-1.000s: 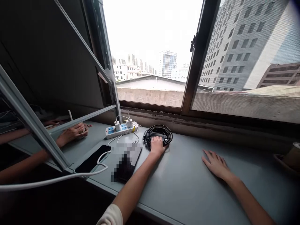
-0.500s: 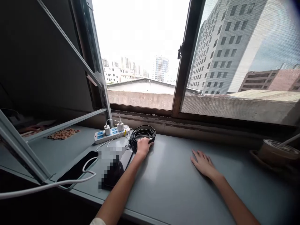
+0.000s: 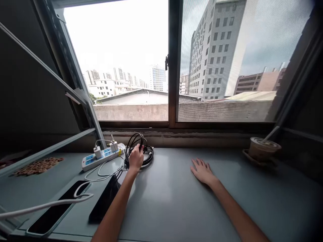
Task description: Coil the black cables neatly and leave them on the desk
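My left hand (image 3: 136,158) is closed around part of a coiled black cable (image 3: 148,156) near the back of the grey table (image 3: 171,201). Some loops stand up above the fist, while others lie on the tabletop beside it. A pale connector shows at the right of the coil. My right hand (image 3: 203,172) rests flat on the table with its fingers spread, holding nothing. Under and beside my left forearm lies a dark flat device (image 3: 104,201), partly hidden by the arm.
A white power strip (image 3: 103,157) with two plugged chargers sits left of the coil. A phone (image 3: 55,208) lies at the front left, a white cable (image 3: 50,204) crossing it. Small brown pieces (image 3: 40,165) lie farther left. A lidded cup with a straw (image 3: 263,148) stands at the right.
My left hand has lifted part of the black coil, so some loops now stand upright. My right hand stays flat on the table. The view has turned to the right.
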The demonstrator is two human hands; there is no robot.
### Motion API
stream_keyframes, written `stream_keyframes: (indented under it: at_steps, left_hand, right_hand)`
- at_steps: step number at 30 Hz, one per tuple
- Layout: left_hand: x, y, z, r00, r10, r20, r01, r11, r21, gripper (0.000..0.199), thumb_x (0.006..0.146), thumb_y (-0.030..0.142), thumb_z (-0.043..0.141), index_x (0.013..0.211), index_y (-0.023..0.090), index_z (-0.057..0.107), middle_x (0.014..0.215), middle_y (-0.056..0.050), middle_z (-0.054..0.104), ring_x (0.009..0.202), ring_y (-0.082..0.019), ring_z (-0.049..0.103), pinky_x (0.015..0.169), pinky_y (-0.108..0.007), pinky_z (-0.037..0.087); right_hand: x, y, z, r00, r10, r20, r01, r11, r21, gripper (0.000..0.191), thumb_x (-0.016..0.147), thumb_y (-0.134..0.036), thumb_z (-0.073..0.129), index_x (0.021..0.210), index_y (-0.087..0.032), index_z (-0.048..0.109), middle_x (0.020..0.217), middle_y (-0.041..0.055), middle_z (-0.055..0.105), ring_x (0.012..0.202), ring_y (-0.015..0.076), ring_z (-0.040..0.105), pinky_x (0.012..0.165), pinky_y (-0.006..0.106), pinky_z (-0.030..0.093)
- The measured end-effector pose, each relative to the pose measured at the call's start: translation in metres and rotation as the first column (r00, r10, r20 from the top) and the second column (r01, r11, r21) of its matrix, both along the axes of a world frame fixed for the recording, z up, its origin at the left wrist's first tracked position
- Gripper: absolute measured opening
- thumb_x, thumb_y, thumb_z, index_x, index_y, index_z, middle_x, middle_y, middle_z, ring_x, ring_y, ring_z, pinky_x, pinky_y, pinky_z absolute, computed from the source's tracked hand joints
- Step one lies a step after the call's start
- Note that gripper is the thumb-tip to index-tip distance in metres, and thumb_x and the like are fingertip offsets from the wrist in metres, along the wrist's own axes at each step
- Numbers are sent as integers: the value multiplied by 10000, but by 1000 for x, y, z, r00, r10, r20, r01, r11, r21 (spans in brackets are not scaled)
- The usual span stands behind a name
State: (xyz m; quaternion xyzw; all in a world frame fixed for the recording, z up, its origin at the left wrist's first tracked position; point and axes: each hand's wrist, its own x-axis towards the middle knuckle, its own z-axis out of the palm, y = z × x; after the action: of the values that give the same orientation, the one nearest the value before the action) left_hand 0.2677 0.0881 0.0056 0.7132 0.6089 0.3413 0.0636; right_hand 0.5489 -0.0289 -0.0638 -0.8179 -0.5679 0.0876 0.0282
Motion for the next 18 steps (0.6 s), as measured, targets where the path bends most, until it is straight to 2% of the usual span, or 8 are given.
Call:
stream_keyframes:
  at_steps: [2,7,10,12,15,16,18]
  left_hand:
    - [0,3,-1,998,-3,58,3,1000,-8,444,929,419,240,1088,157,561,1043,-141,662,953,-265,607,734,-323,415]
    - [4,10,-7,984,-117,135,127,989,-70,398,862,478,402,680,194,613,686,-72,680,734,-225,635,634,-272,395]
    - [9,15,-4,977,-83,194,103,990,-93,377,798,483,492,572,199,592,577,-68,640,661,-241,623,574,-281,366]
    - [12,18,6,963,5,271,10,999,-54,400,821,485,435,582,198,579,601,-80,638,674,-251,617,570,-293,364]
    - [18,18,32,902,87,424,-121,991,54,493,894,475,208,652,197,536,589,-80,599,657,-234,601,565,-299,375]
    - [20,16,42,881,67,468,-125,988,93,513,902,477,155,667,200,517,553,-64,567,613,-215,587,552,-292,378]
    - [26,7,64,849,-45,527,-56,983,174,507,900,511,144,670,209,480,480,-15,486,494,-168,527,512,-269,375]
  right_hand:
    - [-1,-1,1,1000,1,-6,-1,1000,4,573,946,-400,209,1475,-180,186,1499,86,160,1394,237,98,1124,465,111]
    - [-1,-1,2,1000,-3,-16,3,1000,9,571,943,-386,218,1472,-169,202,1495,97,172,1391,252,107,1119,476,117]
    - [-1,1,0,1000,-6,-25,7,1000,20,575,941,-386,220,1472,-167,203,1497,95,166,1392,254,103,1122,475,113]
    - [-1,1,-2,999,-9,-37,10,999,34,574,939,-381,224,1470,-164,207,1497,96,166,1392,254,102,1122,477,104]
    - [-1,1,-1,997,-15,-75,20,997,69,571,930,-364,262,1458,-148,248,1489,112,187,1388,264,120,1115,492,102]
    - [-1,0,1,995,-16,-95,24,996,88,570,921,-354,291,1446,-134,281,1479,125,211,1383,275,138,1109,502,113]
    - [0,-3,8,990,2,-141,19,989,150,549,888,-326,367,1394,-114,390,1431,149,314,1349,300,237,1089,504,180]
